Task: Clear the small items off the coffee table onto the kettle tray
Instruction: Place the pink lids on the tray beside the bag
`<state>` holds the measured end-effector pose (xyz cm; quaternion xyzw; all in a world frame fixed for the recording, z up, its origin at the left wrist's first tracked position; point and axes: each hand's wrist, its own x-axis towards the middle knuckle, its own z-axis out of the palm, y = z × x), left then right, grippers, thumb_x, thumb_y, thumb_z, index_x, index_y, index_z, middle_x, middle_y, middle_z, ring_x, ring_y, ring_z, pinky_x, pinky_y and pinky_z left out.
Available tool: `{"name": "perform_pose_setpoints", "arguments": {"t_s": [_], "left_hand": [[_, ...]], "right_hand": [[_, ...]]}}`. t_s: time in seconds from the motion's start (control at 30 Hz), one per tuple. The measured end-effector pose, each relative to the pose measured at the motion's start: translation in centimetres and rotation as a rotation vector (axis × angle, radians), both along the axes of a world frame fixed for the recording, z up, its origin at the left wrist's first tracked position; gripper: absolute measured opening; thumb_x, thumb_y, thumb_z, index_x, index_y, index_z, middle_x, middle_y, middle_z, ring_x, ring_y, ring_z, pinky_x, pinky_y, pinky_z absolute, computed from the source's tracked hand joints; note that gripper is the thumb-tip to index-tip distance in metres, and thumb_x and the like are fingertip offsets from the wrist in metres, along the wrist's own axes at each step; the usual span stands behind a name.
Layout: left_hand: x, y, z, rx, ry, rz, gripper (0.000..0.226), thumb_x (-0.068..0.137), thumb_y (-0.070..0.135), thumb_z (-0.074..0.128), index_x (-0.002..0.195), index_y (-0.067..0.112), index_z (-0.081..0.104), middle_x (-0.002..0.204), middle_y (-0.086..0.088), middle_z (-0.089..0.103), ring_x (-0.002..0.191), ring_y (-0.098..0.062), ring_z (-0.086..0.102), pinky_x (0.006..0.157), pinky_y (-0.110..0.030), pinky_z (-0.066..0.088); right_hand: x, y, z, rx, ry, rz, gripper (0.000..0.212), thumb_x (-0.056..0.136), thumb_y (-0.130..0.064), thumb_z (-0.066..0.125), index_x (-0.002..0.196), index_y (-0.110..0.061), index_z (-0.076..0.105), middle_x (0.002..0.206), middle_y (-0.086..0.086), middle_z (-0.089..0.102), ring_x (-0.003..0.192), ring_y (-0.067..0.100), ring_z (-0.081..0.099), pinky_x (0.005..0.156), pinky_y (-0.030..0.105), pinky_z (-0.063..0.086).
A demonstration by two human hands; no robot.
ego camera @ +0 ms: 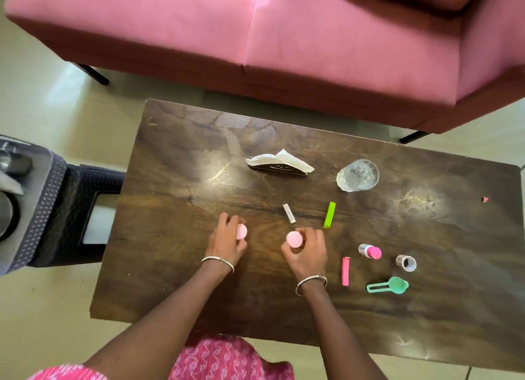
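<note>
On the dark wooden coffee table [176, 164], my left hand [227, 242] grips a small round pink item [242, 231]. My right hand [308, 247] grips a second round pink item [294, 239]. Loose on the table lie a white stick [289, 213], a green clip [329, 214], a pink clip [345, 271], a pink-topped silver tube [370, 251], a silver cap [406, 262] and a green scoop [389, 285]. The grey kettle tray [42, 209] sits at the far left on a dark stool, with a metal kettle partly in view.
A glass tumbler [358, 175] and a napkin holder with white tissue [279, 164] stand further back on the table. A tiny pink scrap [485, 199] lies near the right edge. A pink sofa [255, 39] runs behind the table.
</note>
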<state>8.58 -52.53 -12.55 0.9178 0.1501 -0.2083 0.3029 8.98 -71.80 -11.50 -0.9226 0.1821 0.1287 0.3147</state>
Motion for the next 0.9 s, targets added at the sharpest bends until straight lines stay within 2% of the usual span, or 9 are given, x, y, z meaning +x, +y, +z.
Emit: {"name": "perform_pose_setpoints", "arguments": {"t_s": [0.1,0.23,0.33,0.47,0.53,0.63,0.73,0.9], "left_hand": [[-1.7,2.5,1.9,-0.039,-0.079,0.087,0.044,0.070,0.010,0.067,0.112,0.022,0.063,0.108,0.004,0.046,0.085,-0.022,0.060,0.067,-0.026,0.041],[-3.7,5.8,4.3,-0.098,-0.178,0.152,0.048,0.070,0.001,0.066,0.113,0.023,0.068,0.107,0.007,0.049,0.091,-0.018,0.061,0.076,-0.034,0.053],[-4.8,8.7,5.8,-0.135,-0.212,0.168,0.049,0.072,-0.002,0.065,0.117,0.019,0.068,0.107,0.001,0.056,0.093,-0.023,0.062,0.081,-0.038,0.056],[-6.2,13.5,7.7,-0.091,-0.248,0.200,0.049,0.076,0.006,0.070,0.122,0.021,0.064,0.109,-0.004,0.059,0.097,-0.026,0.063,0.085,-0.040,0.054],[-6.9,16.5,8.6,-0.071,-0.260,0.238,0.051,0.077,0.011,0.071,0.127,0.021,0.060,0.112,-0.005,0.060,0.098,-0.027,0.062,0.085,-0.039,0.054],[-8.0,21.3,9.2,-0.050,-0.278,0.293,0.050,0.078,0.013,0.071,0.125,0.016,0.057,0.116,-0.007,0.062,0.104,-0.027,0.061,0.089,-0.035,0.050],[-8.9,26.9,9.5,-0.049,-0.274,0.334,0.041,0.079,0.013,0.072,0.117,0.013,0.059,0.113,-0.007,0.064,0.104,-0.028,0.061,0.089,-0.037,0.050],[-9.3,35.6,9.3,-0.029,-0.261,0.393,0.039,0.079,0.011,0.070,0.117,0.010,0.061,0.111,-0.011,0.063,0.103,-0.030,0.060,0.090,-0.037,0.047]], "right_hand": [[-1.4,2.9,1.5,0.059,-0.019,0.036,0.032,0.066,-0.018,0.077,0.096,-0.014,0.066,0.098,0.000,0.053,0.081,0.018,0.060,0.070,0.015,0.038],[-2.7,7.1,3.5,0.138,-0.054,0.095,0.032,0.067,-0.012,0.076,0.098,-0.011,0.066,0.101,0.004,0.057,0.087,0.019,0.060,0.075,0.008,0.036],[-3.5,10.5,5.0,0.142,-0.059,0.155,0.034,0.070,-0.014,0.075,0.102,-0.011,0.066,0.100,0.004,0.063,0.093,0.021,0.061,0.082,0.022,0.046],[-4.3,15.4,6.8,0.178,-0.093,0.231,0.045,0.074,-0.013,0.075,0.118,-0.011,0.065,0.111,0.005,0.068,0.099,0.023,0.065,0.089,0.037,0.054],[-4.9,18.6,7.4,0.206,-0.060,0.252,0.050,0.075,-0.011,0.075,0.123,-0.013,0.062,0.114,0.003,0.069,0.097,0.022,0.068,0.089,0.039,0.055],[-5.7,23.8,8.0,0.207,-0.021,0.266,0.042,0.076,-0.012,0.074,0.116,-0.018,0.064,0.105,0.001,0.072,0.086,0.021,0.069,0.083,0.041,0.056],[-6.4,29.9,8.2,0.210,-0.025,0.286,0.034,0.077,-0.013,0.073,0.110,-0.015,0.067,0.104,0.003,0.072,0.091,0.022,0.068,0.083,0.042,0.055],[-6.6,39.4,8.2,0.188,-0.116,0.353,0.029,0.073,-0.009,0.074,0.101,-0.011,0.067,0.102,0.004,0.061,0.092,0.023,0.062,0.079,0.039,0.055]]}}
